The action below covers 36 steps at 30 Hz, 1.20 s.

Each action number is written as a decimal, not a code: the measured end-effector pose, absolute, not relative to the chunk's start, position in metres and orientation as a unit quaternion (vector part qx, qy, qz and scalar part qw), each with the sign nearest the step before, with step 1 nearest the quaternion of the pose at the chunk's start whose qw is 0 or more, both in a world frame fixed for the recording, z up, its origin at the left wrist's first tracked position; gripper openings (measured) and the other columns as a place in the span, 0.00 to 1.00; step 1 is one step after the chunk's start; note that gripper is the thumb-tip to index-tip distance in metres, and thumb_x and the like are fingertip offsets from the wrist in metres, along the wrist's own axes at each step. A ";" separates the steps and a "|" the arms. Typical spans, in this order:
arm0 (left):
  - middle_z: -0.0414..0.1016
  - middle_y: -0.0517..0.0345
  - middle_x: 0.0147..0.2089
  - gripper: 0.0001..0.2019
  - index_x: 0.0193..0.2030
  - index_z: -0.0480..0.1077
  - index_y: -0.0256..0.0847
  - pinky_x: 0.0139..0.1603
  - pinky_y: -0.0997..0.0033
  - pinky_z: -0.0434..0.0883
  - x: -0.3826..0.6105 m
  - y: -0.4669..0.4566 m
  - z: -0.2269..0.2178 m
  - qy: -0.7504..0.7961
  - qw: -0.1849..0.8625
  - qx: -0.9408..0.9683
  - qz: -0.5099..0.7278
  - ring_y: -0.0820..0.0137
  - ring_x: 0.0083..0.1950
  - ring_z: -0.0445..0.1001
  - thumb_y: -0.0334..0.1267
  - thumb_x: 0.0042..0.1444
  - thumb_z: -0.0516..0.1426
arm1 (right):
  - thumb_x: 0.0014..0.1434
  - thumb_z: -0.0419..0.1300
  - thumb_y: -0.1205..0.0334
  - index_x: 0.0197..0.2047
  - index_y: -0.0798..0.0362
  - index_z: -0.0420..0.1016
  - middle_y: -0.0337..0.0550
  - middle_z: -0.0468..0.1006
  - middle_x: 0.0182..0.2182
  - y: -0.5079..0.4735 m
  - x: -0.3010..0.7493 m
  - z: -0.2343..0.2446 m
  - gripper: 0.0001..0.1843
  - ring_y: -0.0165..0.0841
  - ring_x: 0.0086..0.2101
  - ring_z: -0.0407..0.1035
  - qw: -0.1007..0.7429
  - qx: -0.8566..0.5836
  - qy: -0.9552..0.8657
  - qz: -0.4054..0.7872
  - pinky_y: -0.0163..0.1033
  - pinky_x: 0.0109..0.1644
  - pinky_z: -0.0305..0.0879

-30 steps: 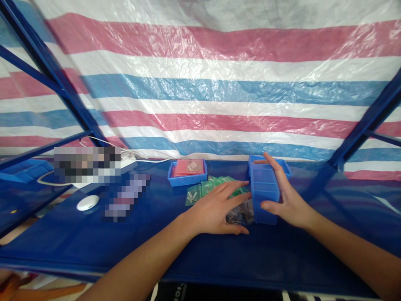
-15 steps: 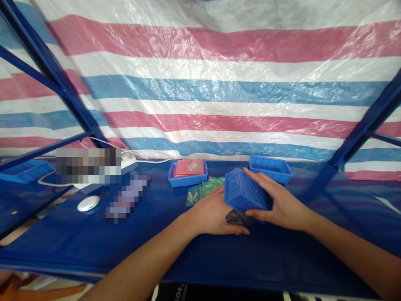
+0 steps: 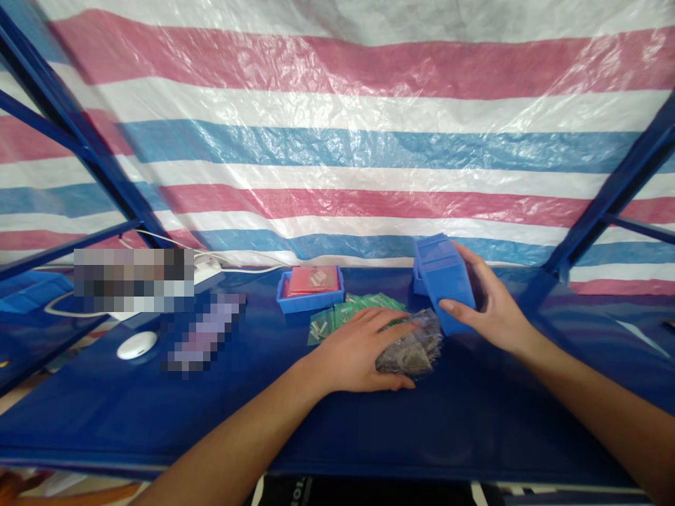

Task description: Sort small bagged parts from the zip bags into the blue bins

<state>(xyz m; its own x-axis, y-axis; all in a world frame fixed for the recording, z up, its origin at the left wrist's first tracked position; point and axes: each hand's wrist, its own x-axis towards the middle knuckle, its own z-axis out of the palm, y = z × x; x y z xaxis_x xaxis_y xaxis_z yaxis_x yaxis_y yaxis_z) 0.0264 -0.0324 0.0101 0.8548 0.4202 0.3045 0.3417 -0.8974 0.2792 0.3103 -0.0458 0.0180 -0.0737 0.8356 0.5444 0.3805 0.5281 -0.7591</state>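
Note:
My right hand [image 3: 488, 309] grips a small blue plastic bin [image 3: 446, 277], tipped on its side just above the blue table [image 3: 158, 414]. My left hand [image 3: 361, 351] rests with curved fingers on a heap of small clear bags [image 3: 414, 348] lying on the table by the bin's lower edge. Green packets [image 3: 342, 313] are spread just behind that hand. A second blue bin [image 3: 311, 299] holding a red packet with small parts sits further back.
A white mouse-like object [image 3: 137, 344] and a white power strip with cables [image 3: 208, 267] lie at the left. Blue metal frame posts [image 3: 74, 140] stand on both sides. A striped plastic sheet [image 3: 342, 140] closes the back.
My right hand turned the blue bin over above the left hand, then lifted it up and to the right. The heap of clear bags now lies exposed under my left hand.

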 end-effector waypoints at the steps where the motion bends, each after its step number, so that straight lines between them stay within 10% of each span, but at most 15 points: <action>1: 0.66 0.45 0.73 0.44 0.76 0.60 0.50 0.75 0.48 0.60 0.026 -0.033 0.011 0.200 0.107 0.957 0.182 0.49 0.72 0.65 0.63 0.57 0.65 | 0.60 0.72 0.46 0.77 0.43 0.52 0.52 0.67 0.70 -0.045 0.310 0.018 0.50 0.52 0.67 0.66 0.536 -0.428 -0.695 0.216 0.57 0.69 0.67; 12: 0.71 0.43 0.67 0.33 0.73 0.63 0.47 0.74 0.45 0.61 0.028 -0.032 0.013 0.227 0.075 0.941 0.241 0.51 0.69 0.68 0.59 0.66 0.58 | 0.59 0.68 0.37 0.71 0.42 0.62 0.53 0.71 0.67 -0.049 0.310 0.020 0.43 0.57 0.65 0.67 0.607 -0.467 -0.628 0.141 0.63 0.69 0.66; 22: 0.72 0.42 0.67 0.29 0.71 0.64 0.43 0.72 0.47 0.64 0.029 -0.027 0.018 0.216 0.031 0.906 0.361 0.52 0.70 0.68 0.51 0.67 0.60 | 0.50 0.77 0.40 0.70 0.48 0.63 0.55 0.83 0.53 -0.052 0.288 0.000 0.51 0.59 0.51 0.80 0.558 -0.484 -0.600 0.307 0.67 0.58 0.78; 28: 0.83 0.51 0.49 0.12 0.57 0.76 0.42 0.64 0.54 0.69 0.030 -0.023 0.024 0.186 -0.048 0.909 0.370 0.62 0.54 0.78 0.39 0.70 0.58 | 0.52 0.76 0.40 0.76 0.46 0.51 0.55 0.81 0.57 -0.048 0.284 -0.007 0.59 0.55 0.54 0.79 0.530 -0.454 -0.633 0.336 0.64 0.60 0.77; 36: 0.83 0.51 0.50 0.13 0.59 0.76 0.43 0.61 0.53 0.67 0.003 0.009 0.038 0.251 -0.148 0.893 0.344 0.62 0.54 0.78 0.37 0.71 0.56 | 0.62 0.68 0.44 0.79 0.38 0.38 0.53 0.65 0.69 -0.031 0.297 -0.004 0.55 0.48 0.65 0.68 0.547 -0.415 -0.699 0.200 0.59 0.66 0.72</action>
